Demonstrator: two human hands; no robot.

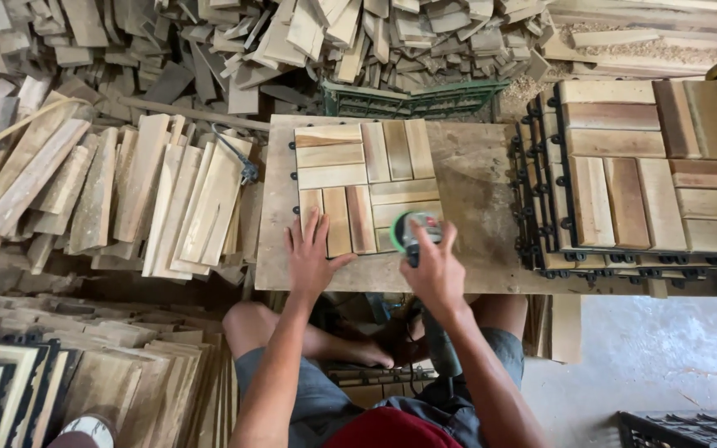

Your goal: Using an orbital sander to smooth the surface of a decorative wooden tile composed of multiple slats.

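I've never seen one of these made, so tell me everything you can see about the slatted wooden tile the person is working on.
The wooden tile is a square of pale and reddish slats in four blocks, alternately horizontal and vertical, like parquet. Small dark tabs of an underlying base show along its left edge. It lies flat on a worn board. The left hand presses flat on its near left corner, and a green-rimmed power tool, gripped by the right hand, rests on its near right corner.

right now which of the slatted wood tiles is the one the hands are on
The single tile lying alone on the work board, left hand flat on it, right hand holding a sander; the others sit stacked at right.
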